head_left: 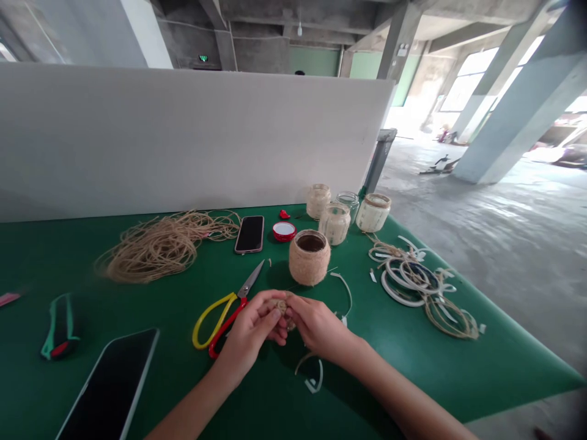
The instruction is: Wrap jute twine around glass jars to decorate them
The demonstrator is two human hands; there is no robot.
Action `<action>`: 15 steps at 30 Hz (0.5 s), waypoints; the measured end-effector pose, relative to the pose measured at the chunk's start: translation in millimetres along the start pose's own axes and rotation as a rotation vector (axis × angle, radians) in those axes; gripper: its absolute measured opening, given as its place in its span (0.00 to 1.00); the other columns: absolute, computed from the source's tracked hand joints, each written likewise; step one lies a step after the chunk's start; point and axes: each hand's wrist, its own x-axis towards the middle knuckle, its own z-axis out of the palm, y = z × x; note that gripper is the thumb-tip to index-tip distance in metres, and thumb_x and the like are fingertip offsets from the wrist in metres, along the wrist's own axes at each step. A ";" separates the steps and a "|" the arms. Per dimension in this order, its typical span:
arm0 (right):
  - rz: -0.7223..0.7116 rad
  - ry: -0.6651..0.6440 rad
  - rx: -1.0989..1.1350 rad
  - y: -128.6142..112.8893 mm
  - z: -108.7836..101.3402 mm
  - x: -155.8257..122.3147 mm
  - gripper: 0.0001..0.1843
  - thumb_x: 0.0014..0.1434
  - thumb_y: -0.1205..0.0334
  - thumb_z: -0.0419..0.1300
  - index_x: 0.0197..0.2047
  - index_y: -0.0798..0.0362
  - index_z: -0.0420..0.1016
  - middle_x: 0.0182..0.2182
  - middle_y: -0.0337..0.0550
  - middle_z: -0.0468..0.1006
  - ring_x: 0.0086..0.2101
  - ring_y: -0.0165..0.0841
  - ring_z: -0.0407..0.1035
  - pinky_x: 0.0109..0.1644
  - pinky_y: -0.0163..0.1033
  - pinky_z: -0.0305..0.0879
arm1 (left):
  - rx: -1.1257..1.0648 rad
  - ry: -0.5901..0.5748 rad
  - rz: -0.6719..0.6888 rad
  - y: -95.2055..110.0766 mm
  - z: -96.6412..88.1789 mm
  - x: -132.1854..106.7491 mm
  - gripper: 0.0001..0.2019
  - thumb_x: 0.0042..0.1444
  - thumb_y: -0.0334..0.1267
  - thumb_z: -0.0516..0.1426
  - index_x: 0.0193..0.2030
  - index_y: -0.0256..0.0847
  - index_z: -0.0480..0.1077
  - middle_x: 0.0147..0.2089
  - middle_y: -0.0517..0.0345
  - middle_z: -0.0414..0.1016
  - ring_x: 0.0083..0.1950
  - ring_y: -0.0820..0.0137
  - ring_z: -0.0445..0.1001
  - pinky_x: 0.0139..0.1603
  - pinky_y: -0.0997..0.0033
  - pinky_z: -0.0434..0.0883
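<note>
My left hand point(251, 330) and my right hand point(316, 324) meet above the green table point(413, 360), both pinched on a small knot of jute twine point(280, 305) held between the fingertips. Just behind them stands a jar wrapped in twine point(309, 257), upright with its mouth open. Scissors with one yellow and one red handle point(224, 313) lie directly left of my left hand. White strips of backing tape point(312, 373) lie under and beside my right wrist.
A loose heap of twine point(160, 245) lies at back left. A phone point(250, 233) and a red lid point(284, 230) sit behind the jar, with several more jars point(342, 214). Tape rings and twine scraps point(417, 281) lie right. Another phone point(110, 385) and a cutter point(59, 327) lie front left.
</note>
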 end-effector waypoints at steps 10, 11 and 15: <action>0.140 0.118 0.018 -6.4 14.3 -1.1 0.09 0.62 0.66 0.46 0.30 0.53 0.60 0.27 0.39 0.68 0.25 0.25 0.62 0.29 0.30 0.57 | 0.206 0.172 0.147 -6.1 2.8 0.8 0.11 0.54 0.43 0.55 0.39 0.37 0.64 0.29 0.59 0.71 0.27 0.71 0.72 0.26 0.72 0.72; 0.125 0.126 -0.020 -6.2 15.0 -1.7 0.09 0.62 0.66 0.46 0.30 0.53 0.61 0.27 0.39 0.68 0.25 0.25 0.62 0.29 0.30 0.57 | 0.221 0.183 0.152 -6.2 2.9 0.9 0.11 0.53 0.42 0.55 0.39 0.37 0.64 0.29 0.58 0.71 0.27 0.71 0.72 0.26 0.72 0.72; 0.003 0.143 -0.234 -5.2 14.6 -3.1 0.11 0.62 0.66 0.46 0.28 0.54 0.62 0.24 0.39 0.68 0.25 0.27 0.61 0.28 0.32 0.56 | 0.293 0.206 0.171 -5.8 2.8 0.3 0.09 0.54 0.41 0.55 0.38 0.39 0.64 0.30 0.59 0.70 0.27 0.71 0.72 0.27 0.73 0.71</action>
